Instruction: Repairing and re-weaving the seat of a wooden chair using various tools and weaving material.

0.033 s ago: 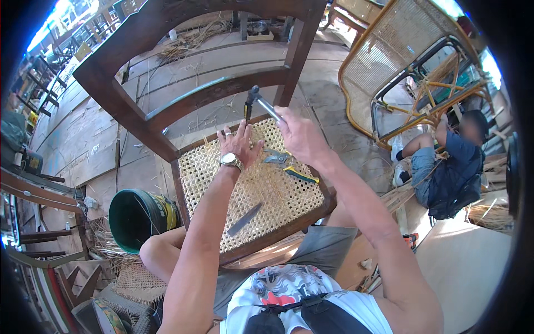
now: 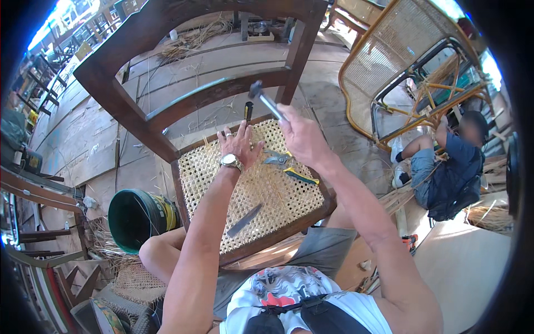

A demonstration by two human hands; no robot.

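A dark wooden chair [image 2: 219, 88] with a woven cane seat [image 2: 203, 181] stands in front of me. At the seat's far edge my left hand [image 2: 236, 147] rests on the cane, its fingers around the base of an upright tool with a black and yellow handle [image 2: 248, 111]; its tip is hidden. My right hand [image 2: 303, 137] is closed on a hammer [image 2: 269, 106], whose head hangs just above that handle, apart from it. Right of my left hand lie snips [image 2: 300, 175] with yellow-edged handles. A flat dark blade [image 2: 245, 220] lies nearer me among loose cane strands.
A green bucket [image 2: 133, 221] stands left of the chair by my knee. At the right a person [image 2: 453, 167] sits beside a tipped rattan-framed chair [image 2: 384, 67]. Cane scraps [image 2: 194, 42] lie on the floor beyond the chair back.
The hammer head has risen slightly off the top of the upright tool's handle. My left hand and the things on the seat have stayed put.
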